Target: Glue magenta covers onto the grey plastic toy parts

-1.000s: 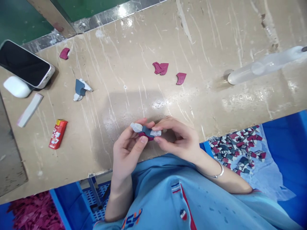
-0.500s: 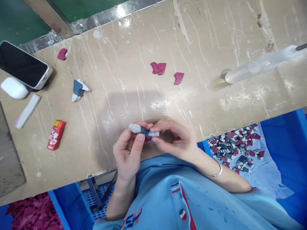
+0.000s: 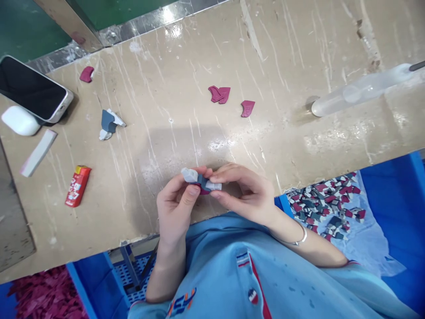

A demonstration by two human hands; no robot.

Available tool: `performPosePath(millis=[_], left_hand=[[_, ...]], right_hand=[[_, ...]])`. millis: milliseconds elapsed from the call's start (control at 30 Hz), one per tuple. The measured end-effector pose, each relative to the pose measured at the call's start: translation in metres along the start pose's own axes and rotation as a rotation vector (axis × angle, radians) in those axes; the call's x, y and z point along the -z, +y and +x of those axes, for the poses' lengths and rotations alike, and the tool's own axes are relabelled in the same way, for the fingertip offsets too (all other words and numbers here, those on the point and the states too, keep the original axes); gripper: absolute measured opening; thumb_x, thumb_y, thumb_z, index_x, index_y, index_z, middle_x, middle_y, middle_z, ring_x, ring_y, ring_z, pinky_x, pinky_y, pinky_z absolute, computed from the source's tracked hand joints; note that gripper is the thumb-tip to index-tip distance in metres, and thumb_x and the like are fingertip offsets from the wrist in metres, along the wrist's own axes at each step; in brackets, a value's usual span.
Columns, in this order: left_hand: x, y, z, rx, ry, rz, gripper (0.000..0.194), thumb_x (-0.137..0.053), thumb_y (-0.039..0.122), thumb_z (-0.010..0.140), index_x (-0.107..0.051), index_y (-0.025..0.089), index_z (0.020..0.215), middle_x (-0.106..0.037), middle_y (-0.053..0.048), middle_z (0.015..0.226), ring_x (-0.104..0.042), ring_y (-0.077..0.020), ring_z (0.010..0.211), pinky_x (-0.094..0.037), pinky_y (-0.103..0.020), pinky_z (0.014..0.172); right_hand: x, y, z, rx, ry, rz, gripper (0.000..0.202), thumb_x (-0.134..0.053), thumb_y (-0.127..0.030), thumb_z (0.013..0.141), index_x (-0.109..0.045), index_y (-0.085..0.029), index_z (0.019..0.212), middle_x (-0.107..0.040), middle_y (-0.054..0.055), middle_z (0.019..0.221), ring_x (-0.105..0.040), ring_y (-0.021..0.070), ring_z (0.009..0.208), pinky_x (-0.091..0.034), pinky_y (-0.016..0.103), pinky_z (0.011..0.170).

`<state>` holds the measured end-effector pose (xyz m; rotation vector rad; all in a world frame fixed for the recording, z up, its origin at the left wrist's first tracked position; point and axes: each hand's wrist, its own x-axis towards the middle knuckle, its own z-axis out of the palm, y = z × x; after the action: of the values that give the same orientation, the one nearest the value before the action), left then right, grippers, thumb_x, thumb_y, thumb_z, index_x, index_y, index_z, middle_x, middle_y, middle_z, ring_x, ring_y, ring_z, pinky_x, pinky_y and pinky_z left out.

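Observation:
Between my two hands, just above the table's near edge, is a small moulded piece (image 3: 202, 180) in dark blue-grey, with light grey ends and a maroon part underneath. My left hand (image 3: 177, 201) pinches its left side between thumb and fingers. The thumb and forefinger of my right hand (image 3: 247, 190) close on its light grey right end. Fingers hide part of the piece. Beyond my hands lie two overlapping maroon pieces (image 3: 224, 95) and a single maroon piece (image 3: 247, 108). A similar blue-grey and light grey piece (image 3: 108, 122) rests to the left.
Left on the table (image 3: 149, 88) are a red lighter (image 3: 78, 186), a pale strip (image 3: 39, 153), a phone (image 3: 31, 88), a white case (image 3: 20, 121) and a maroon piece (image 3: 86, 74). A translucent bottle (image 3: 361, 91) lies right. Blue bins (image 3: 395, 212) below hold many pieces.
The held piece has tilted slightly and shifted a little to the right in my fingers. Both hands keep their grip, and the things on the table stay put.

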<state>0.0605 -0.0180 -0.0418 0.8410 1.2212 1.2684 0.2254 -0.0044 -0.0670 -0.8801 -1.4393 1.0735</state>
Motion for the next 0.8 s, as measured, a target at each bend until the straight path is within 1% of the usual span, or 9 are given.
performPosePath(millis=[67,133,300,367,433,533,667,733,800], left_hand=[[-0.002,-0.001,-0.001,-0.061,0.024,0.008,0.023,-0.090,0.051,0.093,-0.092,0.029,0.102,-0.090,-0.002,0.095,-0.088,-0.0203,0.088,-0.072,-0.025,0.078],[-0.004,-0.004,-0.003,-0.136,0.056,0.027,0.019,-0.088,0.046,0.097,-0.092,0.029,0.105,-0.090,-0.002,0.096,-0.088,-0.0190,0.087,-0.071,-0.023,0.078],[-0.007,-0.013,-0.009,-0.267,0.143,0.098,0.021,-0.083,0.045,0.101,-0.090,0.026,0.108,-0.089,-0.004,0.100,-0.088,-0.0214,0.087,-0.072,-0.028,0.078],[-0.005,-0.012,-0.010,-0.298,0.128,0.136,0.021,-0.079,0.044,0.104,-0.090,0.026,0.109,-0.089,-0.004,0.101,-0.087,-0.0216,0.089,-0.071,-0.029,0.077],[-0.003,-0.006,-0.010,-0.317,0.071,0.219,0.019,-0.079,0.041,0.105,-0.090,0.027,0.111,-0.089,-0.004,0.102,-0.086,-0.0218,0.092,-0.070,-0.030,0.080],[-0.001,0.009,-0.009,-0.280,-0.003,0.368,0.018,-0.079,0.033,0.104,-0.090,0.033,0.119,-0.089,-0.002,0.110,-0.083,-0.0232,0.101,-0.070,-0.036,0.092],[-0.001,0.021,-0.012,-0.248,-0.019,0.444,0.030,-0.075,0.034,0.108,-0.083,0.041,0.135,-0.082,-0.002,0.129,-0.077,-0.0232,0.120,-0.066,-0.037,0.104],[-0.001,0.022,-0.015,-0.185,-0.017,0.426,0.036,-0.075,0.035,0.108,-0.079,0.044,0.143,-0.079,-0.001,0.136,-0.076,-0.0203,0.119,-0.065,-0.033,0.102],[-0.002,0.021,-0.017,-0.083,-0.004,0.357,0.042,-0.077,0.036,0.107,-0.075,0.048,0.147,-0.079,0.001,0.138,-0.077,-0.0156,0.104,-0.066,-0.028,0.095]], right_hand=[[0.000,0.000,0.001,0.015,-0.013,0.004,0.016,-0.083,-0.024,0.100,-0.079,-0.027,0.116,-0.088,0.006,0.108,-0.085,0.0221,0.098,-0.071,0.037,0.087],[0.001,-0.001,0.002,0.020,-0.020,0.016,0.017,-0.084,-0.024,0.100,-0.079,-0.027,0.116,-0.088,0.006,0.107,-0.085,0.0217,0.097,-0.071,0.036,0.086],[0.001,-0.002,0.004,-0.017,-0.056,0.026,0.011,-0.081,-0.030,0.103,-0.080,-0.027,0.114,-0.088,0.006,0.106,-0.086,0.0223,0.098,-0.073,0.037,0.086],[0.002,-0.003,0.003,-0.036,-0.059,0.026,0.010,-0.078,-0.032,0.105,-0.078,-0.026,0.113,-0.088,0.006,0.107,-0.086,0.0217,0.100,-0.073,0.036,0.088],[0.002,-0.005,0.002,-0.061,-0.059,0.019,0.010,-0.076,-0.033,0.106,-0.077,-0.027,0.114,-0.087,0.006,0.111,-0.085,0.0209,0.102,-0.072,0.035,0.090],[0.000,-0.008,0.001,-0.138,-0.046,0.035,0.019,-0.076,-0.038,0.106,-0.072,-0.027,0.121,-0.085,0.007,0.116,-0.083,0.0193,0.101,-0.070,0.033,0.090],[-0.004,-0.011,0.002,-0.235,-0.031,0.118,0.027,-0.075,-0.047,0.107,-0.069,-0.027,0.125,-0.082,0.006,0.115,-0.080,0.0175,0.099,-0.069,0.032,0.090],[-0.007,-0.012,0.004,-0.258,-0.010,0.176,0.027,-0.072,-0.048,0.109,-0.069,-0.026,0.124,-0.080,0.004,0.107,-0.079,0.0161,0.094,-0.067,0.030,0.085],[-0.009,-0.011,0.006,-0.281,0.006,0.234,0.026,-0.071,-0.048,0.110,-0.069,-0.026,0.123,-0.076,0.000,0.094,-0.076,0.0138,0.083,-0.064,0.026,0.075]])
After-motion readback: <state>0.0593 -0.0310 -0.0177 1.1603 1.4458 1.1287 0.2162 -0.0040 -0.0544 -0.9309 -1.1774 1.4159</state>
